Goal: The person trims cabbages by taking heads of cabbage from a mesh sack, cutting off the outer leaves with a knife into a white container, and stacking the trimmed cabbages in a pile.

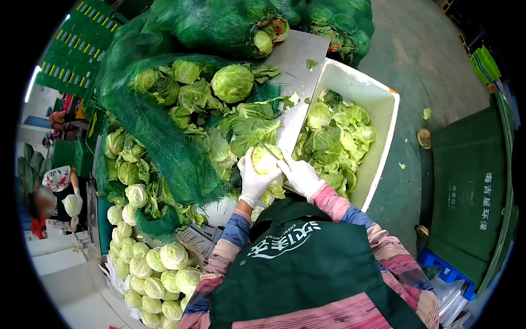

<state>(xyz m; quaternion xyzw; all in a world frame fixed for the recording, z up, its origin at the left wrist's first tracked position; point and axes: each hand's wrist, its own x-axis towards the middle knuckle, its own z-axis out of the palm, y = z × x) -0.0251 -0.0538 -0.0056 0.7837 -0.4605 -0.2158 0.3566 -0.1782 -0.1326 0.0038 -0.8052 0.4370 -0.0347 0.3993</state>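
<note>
My left hand (253, 180), in a white glove, grips a pale trimmed cabbage (265, 162) from its left and lower side. In my gloved right hand (301, 176), beside the cabbage, is a thin knife (269, 149), its blade lying across the cabbage's upper side. The knife's handle is hidden in the fingers. Loose green outer leaves (252, 131) lie just beyond the cabbage on the metal table (293, 57). Right of my hands, a white foam box (382, 134) holds cut-off leaves (342, 137).
An opened green mesh sack (159, 142) holds untrimmed cabbages (232, 83); full sacks (213, 24) stand behind. Trimmed cabbages (156, 274) are piled at lower left. A large green bin (466, 192) stands right. At far left, another person (60, 186) holds a cabbage (72, 205).
</note>
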